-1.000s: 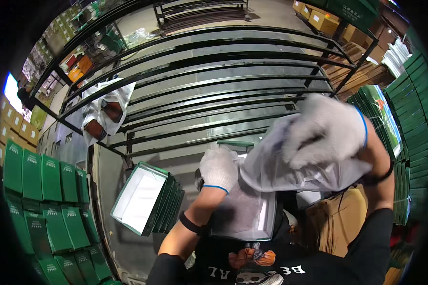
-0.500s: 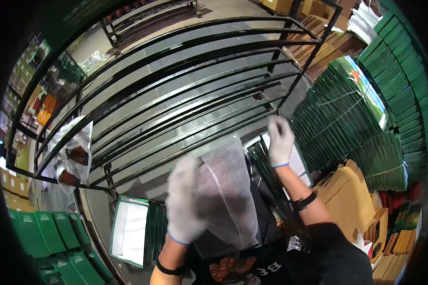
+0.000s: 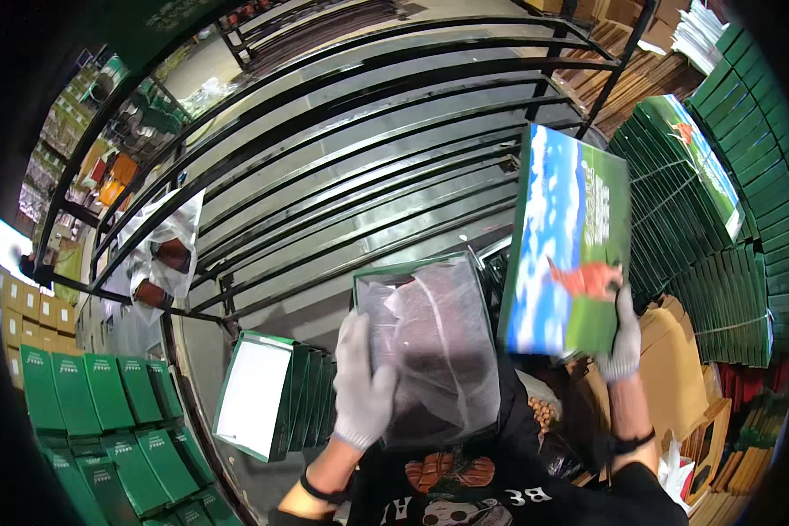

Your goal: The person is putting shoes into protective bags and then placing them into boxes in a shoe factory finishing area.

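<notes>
My left hand (image 3: 362, 384), in a pale knit glove, grips the left side of an open green box (image 3: 497, 386) close to my body, its thumb toward the contents. Inside lies a translucent white bag (image 3: 434, 351) with something brown in it, perhaps shoes; the shape is blurred through the wrap. My right hand (image 3: 623, 337), gloved too, is closed on the lower right edge of a box lid (image 3: 570, 237) printed with blue sky, green ground and an orange figure. The lid is held up, tilted, to the right of the open box.
A black metal rack (image 3: 368, 149) spans the far side, with a bagged brown item (image 3: 174, 254) at its left. Nested white-lined boxes (image 3: 259, 386) stand at left, beside stacked green boxes (image 3: 88, 394). Tied stacks of green lids (image 3: 728, 298) and brown cardboard (image 3: 675, 351) are at right.
My right hand has come back from the stack at right and now holds up the printed lid. My left hand has moved from above the bag to the open box's left side.
</notes>
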A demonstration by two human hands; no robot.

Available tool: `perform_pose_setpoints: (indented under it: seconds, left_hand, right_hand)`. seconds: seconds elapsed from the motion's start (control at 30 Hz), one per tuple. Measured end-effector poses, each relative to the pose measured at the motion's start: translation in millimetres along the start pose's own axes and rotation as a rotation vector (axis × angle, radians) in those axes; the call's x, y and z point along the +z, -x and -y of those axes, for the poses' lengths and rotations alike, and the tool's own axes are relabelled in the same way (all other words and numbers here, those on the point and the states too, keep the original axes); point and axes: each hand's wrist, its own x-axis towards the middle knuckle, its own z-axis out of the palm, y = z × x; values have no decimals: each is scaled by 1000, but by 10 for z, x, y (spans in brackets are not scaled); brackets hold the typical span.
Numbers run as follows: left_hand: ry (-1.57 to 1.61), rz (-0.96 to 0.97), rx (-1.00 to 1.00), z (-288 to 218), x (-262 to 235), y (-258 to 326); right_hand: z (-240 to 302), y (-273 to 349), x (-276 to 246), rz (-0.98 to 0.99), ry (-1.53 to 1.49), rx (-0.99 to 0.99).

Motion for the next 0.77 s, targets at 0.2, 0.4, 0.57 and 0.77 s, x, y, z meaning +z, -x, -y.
perform_pose_setpoints:
  seconds: [0.2,0.4,0.57,0.77]
  left_hand:
    - [518,313,-397,-91,-150,1148]
    - [950,104,-375,806,303,-9]
    - [836,-50,-108,946,141,-248]
    - [610,-370,-331,903,-60,-229]
  right_hand:
    - [-1173,1034,23,391,1477,-252]
    - [-1143,-423,969,758,709,-206]
    - [-1061,-461,1284,766,618,-424]
    - [-1599,-762,1221,542,712,-471]
